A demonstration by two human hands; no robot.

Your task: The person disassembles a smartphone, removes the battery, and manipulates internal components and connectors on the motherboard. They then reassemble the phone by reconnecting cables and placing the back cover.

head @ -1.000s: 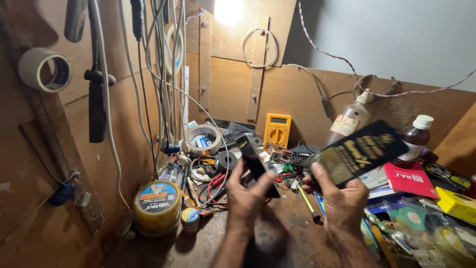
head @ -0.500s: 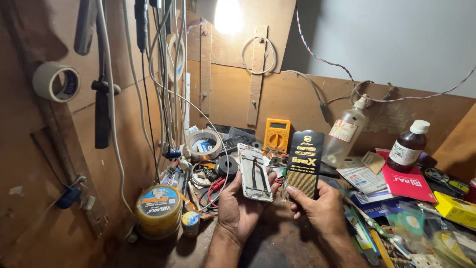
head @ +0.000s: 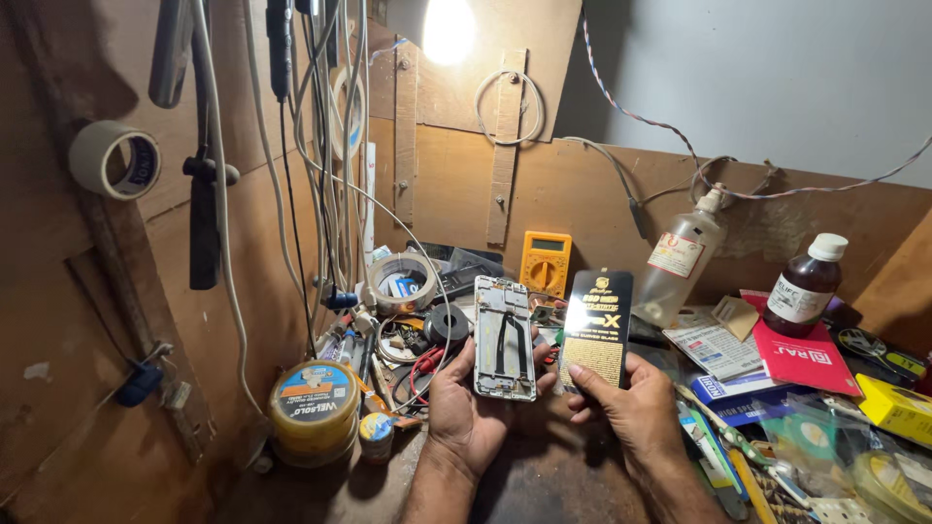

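Note:
My left hand (head: 466,408) holds an opened phone frame (head: 505,338) upright, its inner side with black cables facing me. My right hand (head: 626,408) holds a flat black packet with gold print (head: 596,328) upright right beside the frame. Both are raised side by side over the cluttered wooden workbench (head: 544,485), in front of the yellow multimeter (head: 545,262).
A yellow round tin (head: 313,408) stands at front left. Tape rolls (head: 401,281), wires and small tools crowd the back. A clear spray bottle (head: 680,257), a brown bottle (head: 804,286), a red booklet (head: 806,354) and boxes lie right. Cables hang on the left wall.
Both hands have brought the phone frame and black packet upright and side by side; the frame was turned so its inner side faces me. The view has dropped slightly closer.

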